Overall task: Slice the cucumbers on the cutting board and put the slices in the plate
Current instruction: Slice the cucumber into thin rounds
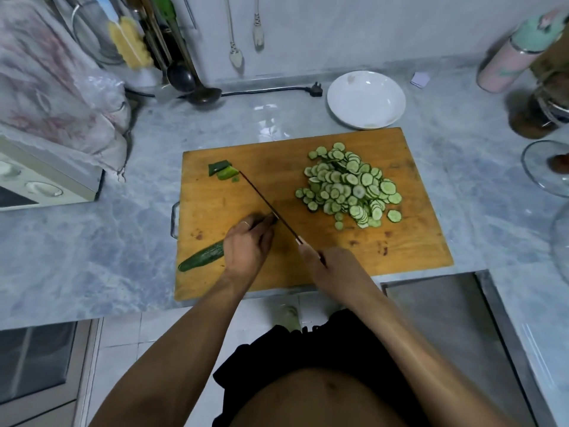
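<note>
A wooden cutting board [234,198] lies on the marble counter. My left hand [246,241] grips a dark green cucumber [201,255] that points to the board's lower left corner. In my right hand [332,269] is the handle of a knife [268,206], whose blade stands edge-down against the cucumber's cut end by my left fingertips. A heap of thin cucumber slices [351,186] covers the board's right half. Cut-off cucumber ends [223,171] lie at the upper left of the board. A white plate [366,100] stands bare behind the board.
A microwave under a cloth [46,167] stands at the left. Ladles and utensils [184,72] hang at the back, with a black plug [314,89] on the counter. A pink bottle [511,57] and glass dishes [545,167] are at the right. A steel sink [455,318] lies at the lower right.
</note>
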Demonstrator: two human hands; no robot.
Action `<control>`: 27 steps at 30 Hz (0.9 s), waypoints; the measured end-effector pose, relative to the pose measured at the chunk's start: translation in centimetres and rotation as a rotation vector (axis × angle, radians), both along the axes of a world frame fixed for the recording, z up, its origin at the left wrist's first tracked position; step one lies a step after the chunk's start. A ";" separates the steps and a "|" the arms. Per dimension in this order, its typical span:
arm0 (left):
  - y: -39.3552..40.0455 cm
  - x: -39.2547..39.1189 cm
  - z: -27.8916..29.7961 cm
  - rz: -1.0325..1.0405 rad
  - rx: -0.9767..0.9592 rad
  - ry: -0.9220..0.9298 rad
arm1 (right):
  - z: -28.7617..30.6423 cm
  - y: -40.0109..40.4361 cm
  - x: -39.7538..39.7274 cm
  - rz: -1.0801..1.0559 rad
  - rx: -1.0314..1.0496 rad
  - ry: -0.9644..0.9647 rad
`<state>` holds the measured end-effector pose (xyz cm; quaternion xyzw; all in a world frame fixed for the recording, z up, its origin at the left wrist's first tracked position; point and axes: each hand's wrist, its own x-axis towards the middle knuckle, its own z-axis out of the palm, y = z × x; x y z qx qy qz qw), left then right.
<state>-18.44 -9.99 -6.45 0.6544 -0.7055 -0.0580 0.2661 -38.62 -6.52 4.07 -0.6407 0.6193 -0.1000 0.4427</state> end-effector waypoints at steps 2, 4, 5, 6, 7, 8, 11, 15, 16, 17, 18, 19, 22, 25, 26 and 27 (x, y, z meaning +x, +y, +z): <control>-0.1 0.1 0.3 0.001 0.001 -0.022 | 0.3 0.5 0.3 0.016 -0.001 0.007; -0.2 0.0 0.3 0.008 0.002 -0.026 | 0.4 1.0 0.6 0.011 0.005 -0.004; -0.2 -0.1 0.2 0.015 0.006 -0.024 | 0.5 1.1 0.7 0.002 0.013 -0.013; -0.2 -0.1 0.0 0.021 0.010 -0.021 | 0.6 1.2 0.7 -0.009 0.022 -0.022; -0.2 -0.1 -0.1 0.025 0.008 -0.018 | 0.7 1.2 0.7 -0.019 0.027 -0.031; -0.3 0.0 -0.3 0.027 0.005 -0.013 | 0.9 1.3 0.7 -0.024 0.030 -0.037; -0.4 0.0 -0.5 0.025 0.010 -0.021 | 1.3 1.3 0.7 -0.005 0.033 -0.023; -0.4 0.0 -0.3 0.033 0.020 -0.044 | 1.4 1.2 1.0 0.024 0.005 -0.018; -0.4 0.0 -0.3 0.033 0.020 -0.044 | 1.3 1.2 1.0 0.024 -0.011 -0.025; -0.4 0.0 -0.3 0.031 0.019 -0.043 | 1.3 1.2 1.0 0.019 -0.024 -0.036; -0.4 0.0 -0.3 0.028 0.017 -0.041 | 1.2 1.2 1.0 0.012 -0.032 -0.046; -0.5 0.0 -0.4 0.023 0.014 -0.039 | 1.2 1.2 0.9 0.008 -0.037 -0.049; -0.5 0.1 -0.3 0.017 0.008 -0.040 | 1.1 1.2 0.8 0.022 -0.040 -0.030; -0.5 0.0 -0.3 0.032 0.005 -0.045 | 1.0 1.1 0.8 0.022 -0.054 -0.028; -0.6 0.0 -0.4 0.032 0.001 -0.041 | 1.0 1.1 0.8 0.011 -0.058 -0.035; -0.6 0.0 -0.6 0.027 -0.003 -0.033 | 1.0 1.1 0.8 0.001 -0.058 -0.042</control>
